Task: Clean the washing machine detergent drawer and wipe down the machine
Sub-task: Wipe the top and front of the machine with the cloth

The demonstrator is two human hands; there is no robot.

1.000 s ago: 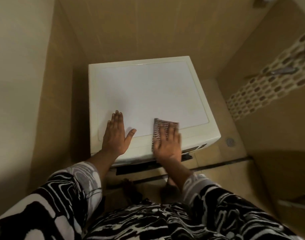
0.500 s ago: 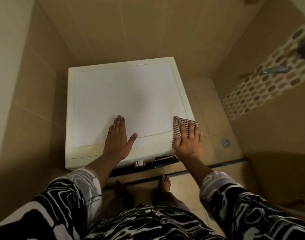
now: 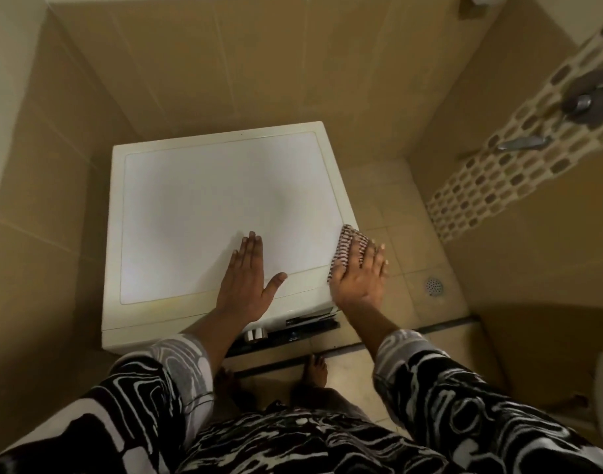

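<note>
A white washing machine [image 3: 197, 206] stands in a tiled corner, seen from above. My left hand [image 3: 247, 282] rests flat on its top near the front, fingers straight and thumb spread. My right hand [image 3: 360, 273] presses a red-and-white checked cloth [image 3: 349, 242] flat at the top's front right corner, where the cloth hangs partly over the right edge. Below the front edge show a chrome knob [image 3: 255, 334] and the dark control panel [image 3: 310, 325]. The detergent drawer is hidden from this angle.
Beige tiled walls close in behind and to the left of the machine. A floor drain [image 3: 434, 286] lies on the tiles to the right. A metal tap [image 3: 522, 143] sticks out of the mosaic strip on the right wall. My bare feet [image 3: 315, 369] stand before the machine.
My right hand has slid the cloth rightward along the top's front, from near the middle to the right corner. My left hand has stayed flat in place.
</note>
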